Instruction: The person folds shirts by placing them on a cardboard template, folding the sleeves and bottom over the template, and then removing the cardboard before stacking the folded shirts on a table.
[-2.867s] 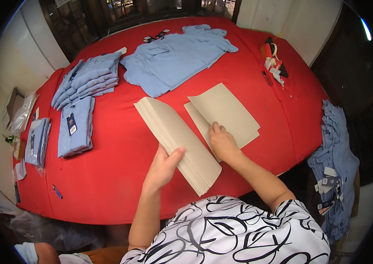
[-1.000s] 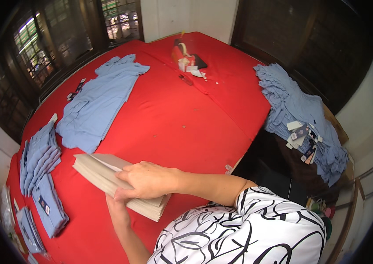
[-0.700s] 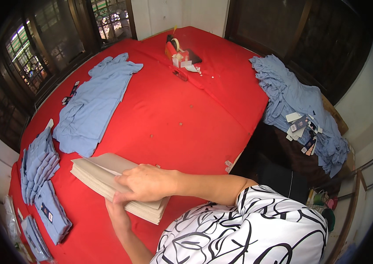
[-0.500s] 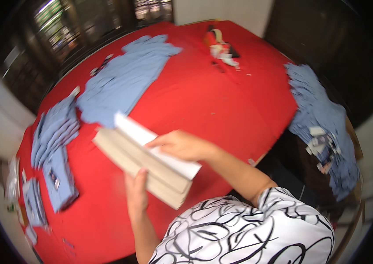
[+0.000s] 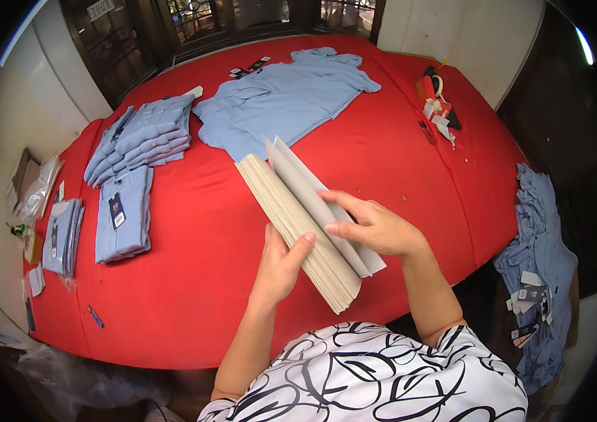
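My left hand (image 5: 281, 266) grips a thick stack of beige cardboard sheets (image 5: 297, 235) from its near left side, thumb lying on top. The stack is held tilted above the table, its many edges showing. Along its right side my right hand (image 5: 376, 224) pinches a white-faced sheet (image 5: 312, 200), thumb on one side and fingers partly hidden behind it. This sheet stands angled away from the stack at its far end. Beyond the stack's far end, a light blue shirt (image 5: 277, 102) lies spread on the table.
The red-covered table (image 5: 193, 295) carries a pile of folded blue shirts (image 5: 150, 133), a tagged folded shirt (image 5: 126, 225) and a bagged one (image 5: 64, 235) at left. A tape dispenser (image 5: 435, 91) and paper scraps sit far right. More blue shirts (image 5: 541, 246) hang at the right edge.
The view has turned, so the table's things sit farther right. The stack has been tipped so its edges show, and my right hand now has the white sheet between thumb and fingers.
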The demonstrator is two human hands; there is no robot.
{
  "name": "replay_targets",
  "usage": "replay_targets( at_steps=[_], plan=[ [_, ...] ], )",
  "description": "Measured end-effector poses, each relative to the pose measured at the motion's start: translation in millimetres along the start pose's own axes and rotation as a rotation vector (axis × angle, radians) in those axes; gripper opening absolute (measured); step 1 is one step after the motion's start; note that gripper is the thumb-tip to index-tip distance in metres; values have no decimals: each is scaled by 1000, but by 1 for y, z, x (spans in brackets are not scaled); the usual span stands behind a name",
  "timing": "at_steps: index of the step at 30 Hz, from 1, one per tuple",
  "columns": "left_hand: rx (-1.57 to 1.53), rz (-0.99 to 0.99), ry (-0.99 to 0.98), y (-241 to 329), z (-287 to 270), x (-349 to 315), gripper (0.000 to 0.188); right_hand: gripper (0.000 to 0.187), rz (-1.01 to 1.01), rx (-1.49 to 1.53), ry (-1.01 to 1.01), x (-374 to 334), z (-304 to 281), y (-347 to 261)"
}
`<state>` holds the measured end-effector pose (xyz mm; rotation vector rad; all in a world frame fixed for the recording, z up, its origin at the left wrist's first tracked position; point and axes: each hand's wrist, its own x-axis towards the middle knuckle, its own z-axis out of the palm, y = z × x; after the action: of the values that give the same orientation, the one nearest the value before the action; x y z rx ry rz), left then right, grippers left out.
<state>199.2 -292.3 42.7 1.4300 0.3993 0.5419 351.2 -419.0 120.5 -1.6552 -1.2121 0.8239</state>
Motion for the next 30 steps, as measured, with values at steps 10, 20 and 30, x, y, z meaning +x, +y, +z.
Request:
replay_targets(
  at_steps=[10,20,30],
  plan=[
    [-136,-73,-48,-2,3,1,64,74,-13,-268,20,-3,5,0],
    [-102,-68,-26,-9,4,4,66,90,29,-177,13,-1,1,4],
    [-48,-113,-27,-6,0,2,79,80,18,-156,-57,-2,-2,-1]
  ],
)
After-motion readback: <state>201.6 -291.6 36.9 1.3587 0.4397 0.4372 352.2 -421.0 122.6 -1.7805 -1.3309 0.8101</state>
